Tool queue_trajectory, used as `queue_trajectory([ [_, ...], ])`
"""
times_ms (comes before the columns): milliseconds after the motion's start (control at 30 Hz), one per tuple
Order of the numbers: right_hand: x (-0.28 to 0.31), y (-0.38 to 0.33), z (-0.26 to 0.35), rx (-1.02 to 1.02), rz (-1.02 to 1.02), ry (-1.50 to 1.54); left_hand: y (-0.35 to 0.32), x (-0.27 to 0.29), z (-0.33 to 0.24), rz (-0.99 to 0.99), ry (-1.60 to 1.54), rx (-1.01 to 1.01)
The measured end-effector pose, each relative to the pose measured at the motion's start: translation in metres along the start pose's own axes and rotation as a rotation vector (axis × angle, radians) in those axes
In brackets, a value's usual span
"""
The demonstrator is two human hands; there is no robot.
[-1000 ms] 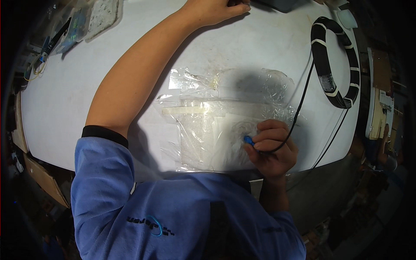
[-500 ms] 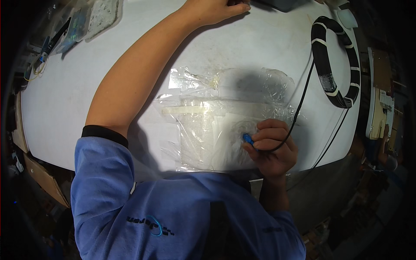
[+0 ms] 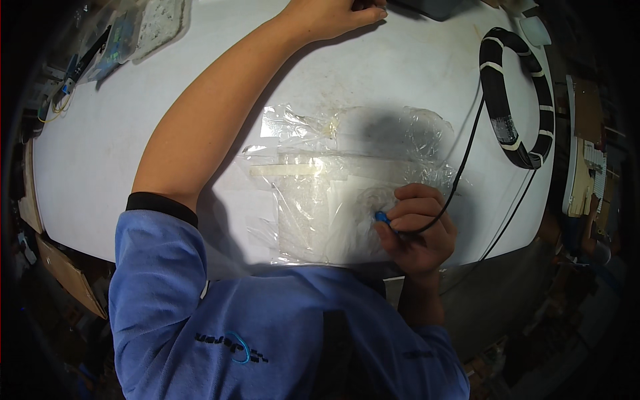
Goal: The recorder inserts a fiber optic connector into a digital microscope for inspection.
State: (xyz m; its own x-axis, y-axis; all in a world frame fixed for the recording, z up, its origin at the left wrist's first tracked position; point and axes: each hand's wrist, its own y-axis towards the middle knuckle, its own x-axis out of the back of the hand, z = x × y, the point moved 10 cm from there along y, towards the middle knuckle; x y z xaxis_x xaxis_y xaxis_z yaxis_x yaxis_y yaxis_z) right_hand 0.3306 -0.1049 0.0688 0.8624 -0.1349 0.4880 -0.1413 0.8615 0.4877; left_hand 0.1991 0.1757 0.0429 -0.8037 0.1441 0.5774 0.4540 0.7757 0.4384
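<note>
My right hand [image 3: 423, 227] pinches a small blue connector [image 3: 382, 218] at the end of a black cable [image 3: 460, 167]. It is held just above the near right part of a clear plastic sheet, and the cable runs out between my fingers. Far across the table, at the top edge of the picture, my left hand [image 3: 337, 17] rests with its thumb stretched out to the right and its fingers curled in. The picture cuts part of it off, so what it may hold is hidden. A dark tray-like thing [image 3: 433, 7] stands a little to its right.
The clear plastic sheet [image 3: 300, 200], with pale tape, covers the white table's [image 3: 100, 167] near middle. A coiled black cable bundle with white ties [image 3: 493, 67] lies at the right, a small white cup [image 3: 535, 31] behind it. Plastic trays [image 3: 160, 27] stand at the far left.
The blue connector has tipped slightly in my right hand, which otherwise stays in place. My left hand has hardly moved.
</note>
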Motion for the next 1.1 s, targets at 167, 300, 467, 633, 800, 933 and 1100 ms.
queue_trajectory([
  [167, -0.0008, 0.0002, 0.0014, 0.008, 0.003, -0.020, -0.0002, -0.0002, 0.0010, -0.017, 0.006, -0.021],
  [300, 0.0002, -0.0004, 0.0009, -0.004, 0.010, -0.009, 0.0001, 0.0001, -0.0005, -0.007, 0.007, -0.013],
  [467, -0.0030, 0.0008, 0.0028, 0.014, 0.025, -0.029, -0.0006, -0.0001, 0.0008, -0.006, 0.013, -0.013],
  [633, -0.0004, 0.0000, 0.0017, 0.009, 0.015, -0.013, 0.0000, -0.0007, 0.0004, -0.005, 0.008, -0.006],
  [800, -0.0015, -0.0007, 0.0010, -0.009, 0.027, -0.008, -0.0008, 0.0004, -0.0004, -0.015, 0.008, -0.025],
  [933, -0.0019, -0.0003, 0.0020, 0.005, 0.025, -0.017, -0.0006, -0.0003, 0.0017, -0.009, 0.011, -0.007],
  [1100, -0.0040, 0.0001, 0.0018, -0.006, 0.044, -0.025, -0.0012, 0.0006, 0.0006, -0.003, -0.001, -0.003],
])
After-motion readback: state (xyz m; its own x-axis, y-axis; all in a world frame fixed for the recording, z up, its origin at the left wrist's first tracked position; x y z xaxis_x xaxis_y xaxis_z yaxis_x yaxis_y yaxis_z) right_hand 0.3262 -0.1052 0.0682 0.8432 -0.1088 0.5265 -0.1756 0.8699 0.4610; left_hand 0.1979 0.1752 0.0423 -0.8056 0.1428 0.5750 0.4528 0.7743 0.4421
